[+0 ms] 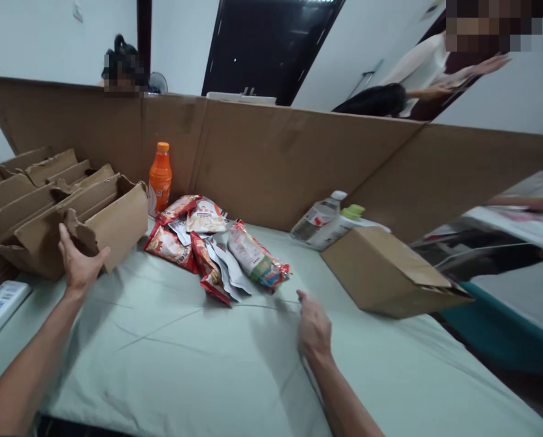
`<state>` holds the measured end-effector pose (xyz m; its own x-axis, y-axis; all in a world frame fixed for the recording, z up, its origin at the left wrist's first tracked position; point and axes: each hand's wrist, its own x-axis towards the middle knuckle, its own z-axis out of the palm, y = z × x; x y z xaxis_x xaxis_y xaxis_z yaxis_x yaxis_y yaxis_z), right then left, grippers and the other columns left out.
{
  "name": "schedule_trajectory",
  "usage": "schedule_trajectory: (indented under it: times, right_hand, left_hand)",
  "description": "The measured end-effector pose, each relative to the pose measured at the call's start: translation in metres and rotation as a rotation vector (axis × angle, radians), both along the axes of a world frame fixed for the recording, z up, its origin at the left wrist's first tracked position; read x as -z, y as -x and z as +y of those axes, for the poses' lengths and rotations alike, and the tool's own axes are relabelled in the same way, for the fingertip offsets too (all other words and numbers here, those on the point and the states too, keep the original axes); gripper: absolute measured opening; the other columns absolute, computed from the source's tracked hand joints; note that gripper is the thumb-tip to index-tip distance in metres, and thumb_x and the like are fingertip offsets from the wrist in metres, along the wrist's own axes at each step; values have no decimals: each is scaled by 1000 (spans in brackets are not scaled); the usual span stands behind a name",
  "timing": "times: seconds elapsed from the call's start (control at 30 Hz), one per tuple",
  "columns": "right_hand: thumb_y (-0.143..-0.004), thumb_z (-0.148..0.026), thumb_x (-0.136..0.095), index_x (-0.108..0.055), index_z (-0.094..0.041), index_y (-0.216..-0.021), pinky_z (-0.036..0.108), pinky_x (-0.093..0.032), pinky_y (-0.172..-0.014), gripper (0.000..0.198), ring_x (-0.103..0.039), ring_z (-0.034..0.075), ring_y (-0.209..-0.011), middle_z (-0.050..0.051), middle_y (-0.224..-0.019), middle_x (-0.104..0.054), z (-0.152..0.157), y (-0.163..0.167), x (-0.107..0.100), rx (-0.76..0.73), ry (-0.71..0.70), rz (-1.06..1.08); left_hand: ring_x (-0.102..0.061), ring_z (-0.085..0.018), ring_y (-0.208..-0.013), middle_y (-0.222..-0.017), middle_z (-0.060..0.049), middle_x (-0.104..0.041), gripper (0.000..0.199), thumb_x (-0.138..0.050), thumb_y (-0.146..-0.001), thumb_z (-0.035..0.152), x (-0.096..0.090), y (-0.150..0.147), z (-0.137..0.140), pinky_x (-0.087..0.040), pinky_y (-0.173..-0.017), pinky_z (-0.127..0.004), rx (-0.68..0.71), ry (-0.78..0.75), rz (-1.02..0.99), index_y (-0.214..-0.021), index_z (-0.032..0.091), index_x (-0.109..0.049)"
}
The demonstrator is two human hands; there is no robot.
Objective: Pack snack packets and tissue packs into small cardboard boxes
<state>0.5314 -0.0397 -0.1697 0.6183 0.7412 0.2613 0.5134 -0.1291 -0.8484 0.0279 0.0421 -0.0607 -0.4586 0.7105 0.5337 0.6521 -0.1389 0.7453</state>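
At the left, my left hand (81,262) has its thumb and fingers spread around the near corner of an open cardboard box (121,227), which stands beside several similar boxes. My right hand (315,325) hovers over or rests on the pale green sheet, its index finger pointing forward and the other fingers curled; whether anything is in it I cannot make out. Just beyond it lies a clear bag of colourful packets (259,258). Left of that is a pile of red and white snack packets (174,247) with silver pouches (228,264) among them.
An orange bottle (161,176) stands behind the snacks. A clear plastic bottle (319,217) and a green-capped white bottle (344,221) lean beside a closed cardboard box (385,273). A tall cardboard wall (262,158) runs along the back. A white box (0,309) lies at left. Two people are beyond.
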Motion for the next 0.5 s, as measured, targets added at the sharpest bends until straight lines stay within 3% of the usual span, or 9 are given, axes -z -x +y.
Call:
schedule_trajectory:
  times: [0.17, 0.33, 0.43, 0.5]
  right_hand:
    - [-84, -75, -43, -66, -10, -132, 49, -39, -115, 84, -58, 35, -129, 20, -137, -65, -10, 4, 18, 0, 31, 51]
    - [-79, -75, -54, -64, -13, -135, 48, -41, -114, 84, -61, 35, -125, 18, -135, -67, -11, -1, 22, 3, 68, 122]
    - [-76, -75, -59, -65, -17, -133, 50, -43, -112, 82, -62, 35, -124, 16, -135, -67, -13, -1, 24, 14, 79, 157]
    - [-72, -74, -63, -64, -18, -132, 52, -44, -112, 82, -62, 36, -124, 16, -136, -67, -13, 1, 24, 21, 75, 163]
  left_hand:
    - [-32, -46, -152, -160, -27, -33, 126, -88, -63, 26, 8, -21, 70, -30, -122, -67, -96, 114, 1, -164, 14, -14]
    - [-24, -45, -156, -163, -31, -25, 122, -84, -70, 27, 7, -34, 134, -25, -125, -63, -150, 166, 4, -164, 8, -8]
    - [-13, -42, -160, -168, -32, -10, 126, -84, -72, 32, 15, -35, 149, -21, -128, -58, -124, 197, 24, -163, 7, -1]
    - [-8, -42, -161, -169, -33, -5, 127, -83, -72, 38, 27, -37, 142, -23, -128, -56, -69, 236, 49, -163, 5, -1]
